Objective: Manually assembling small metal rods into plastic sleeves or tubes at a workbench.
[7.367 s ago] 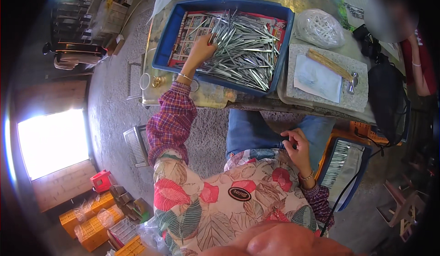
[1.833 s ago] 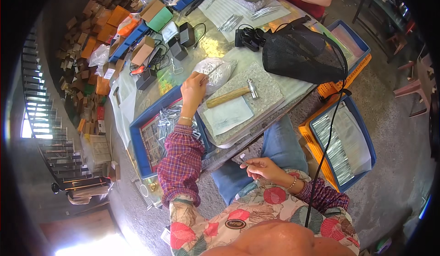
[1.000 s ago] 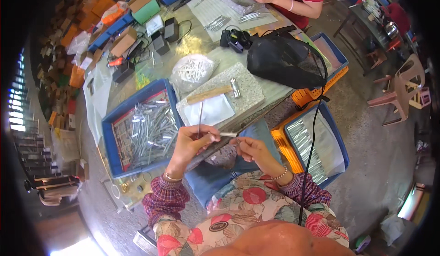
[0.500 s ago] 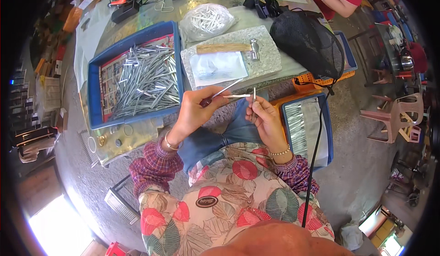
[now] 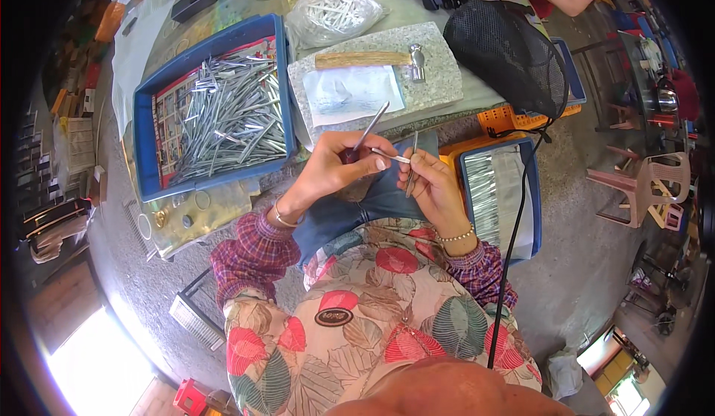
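Observation:
In front of my lap, my left hand (image 5: 335, 169) is closed around a slim tool with a dark red handle and a thin metal shaft (image 5: 374, 120); the shaft points up and away. Its thumb and fingertips also pinch a short whitish stick (image 5: 390, 155). The stick's other end meets the fingertips of my right hand (image 5: 433, 183). That hand is closed on a thin metal rod (image 5: 414, 145), which stands nearly upright. Whether the stick and rod are joined is hidden by the fingers. Left of my hands, a blue tray (image 5: 143, 155) holds many loose grey metal rods (image 5: 231, 118).
A stone slab (image 5: 439, 66) on the table bears a hammer (image 5: 365, 60) and a white paper sheet (image 5: 350, 96). Behind lies a plastic bag of white sticks (image 5: 335, 10). A black mesh bag (image 5: 506, 55) and hanging cable (image 5: 514, 245) are right, beside another blue tray (image 5: 535, 230) of thin rods.
The tool in my left hand has swung from pointing right to pointing more upward. My hands have drawn slightly closer, and the whitish stick now slants. The view has shifted a little.

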The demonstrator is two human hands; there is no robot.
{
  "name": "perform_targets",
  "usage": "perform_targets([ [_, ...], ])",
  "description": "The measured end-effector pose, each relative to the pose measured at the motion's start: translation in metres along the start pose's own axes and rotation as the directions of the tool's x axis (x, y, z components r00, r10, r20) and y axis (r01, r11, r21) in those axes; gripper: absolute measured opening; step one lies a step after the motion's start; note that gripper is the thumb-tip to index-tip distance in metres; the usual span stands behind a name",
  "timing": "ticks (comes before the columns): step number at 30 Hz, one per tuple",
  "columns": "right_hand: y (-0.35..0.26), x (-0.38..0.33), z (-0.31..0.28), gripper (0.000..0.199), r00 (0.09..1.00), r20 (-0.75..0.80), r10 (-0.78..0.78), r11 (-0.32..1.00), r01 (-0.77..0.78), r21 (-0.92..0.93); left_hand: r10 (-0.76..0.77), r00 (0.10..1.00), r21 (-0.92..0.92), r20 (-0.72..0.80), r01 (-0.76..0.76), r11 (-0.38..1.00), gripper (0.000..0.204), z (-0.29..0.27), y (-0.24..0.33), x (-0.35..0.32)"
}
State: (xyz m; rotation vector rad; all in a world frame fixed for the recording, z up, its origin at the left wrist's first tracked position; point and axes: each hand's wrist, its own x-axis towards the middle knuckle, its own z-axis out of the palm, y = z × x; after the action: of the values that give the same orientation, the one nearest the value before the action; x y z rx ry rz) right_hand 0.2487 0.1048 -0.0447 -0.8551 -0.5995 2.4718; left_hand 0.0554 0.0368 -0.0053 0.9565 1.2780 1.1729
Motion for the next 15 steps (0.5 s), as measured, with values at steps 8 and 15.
perform_targets([
  [8, 0.008, 0.000, 0.002, 0.016, 1.000, -0.006, 0.030, 0.999, -0.030, 0.041, 0.099, 0.990, -0.208, 0.105, -0.075, 0.975, 0.013, 0.013, -0.015, 0.010],
  [15, 0.007, 0.001, 0.004, 0.016, 1.000, -0.013, 0.014, 1.000, -0.014, 0.019, -0.006, 1.000, -0.189, -0.020, 0.002, 0.982, 0.013, 0.012, -0.012, 0.004],
])
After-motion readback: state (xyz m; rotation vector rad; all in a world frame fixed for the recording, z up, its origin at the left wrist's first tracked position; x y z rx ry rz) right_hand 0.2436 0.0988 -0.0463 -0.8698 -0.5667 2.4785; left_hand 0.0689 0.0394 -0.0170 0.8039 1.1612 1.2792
